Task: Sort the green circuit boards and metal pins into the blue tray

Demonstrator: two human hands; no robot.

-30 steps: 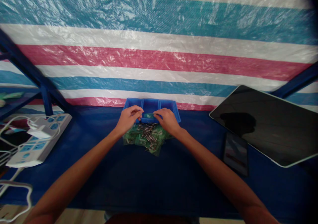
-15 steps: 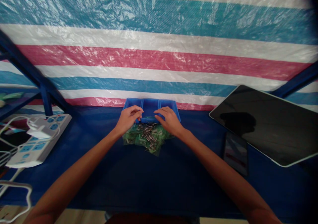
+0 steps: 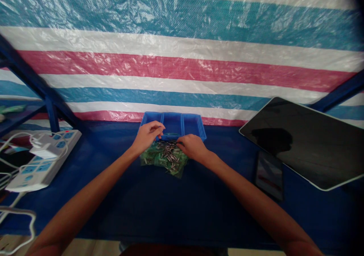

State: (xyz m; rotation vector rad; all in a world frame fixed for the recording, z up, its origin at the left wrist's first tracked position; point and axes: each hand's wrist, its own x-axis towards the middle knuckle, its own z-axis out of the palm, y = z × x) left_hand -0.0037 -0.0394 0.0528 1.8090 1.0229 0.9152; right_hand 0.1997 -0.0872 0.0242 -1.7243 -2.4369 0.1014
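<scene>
A blue tray with three compartments (image 3: 194,125) stands at the back of the blue table. In front of it lies a green plastic bag (image 3: 155,155) with a heap of small metal screws (image 3: 171,155) on it. My left hand (image 3: 148,135) is over the tray's left front corner, thumb and fingers pinched together; anything between them is too small to make out. My right hand (image 3: 192,146) rests at the heap's right upper edge, its fingertips together among the screws. Whatever it grips is hidden.
On the left lies a white power strip (image 3: 48,172) with a plugged-in adapter and cables. To the right are a dark tablet-like screen (image 3: 307,142) and a phone (image 3: 269,175). A striped plastic sheet (image 3: 182,66) hangs behind the table.
My right hand has come down from the tray's front edge to the screws, and its fingers have drawn together. My left hand has hardly moved.
</scene>
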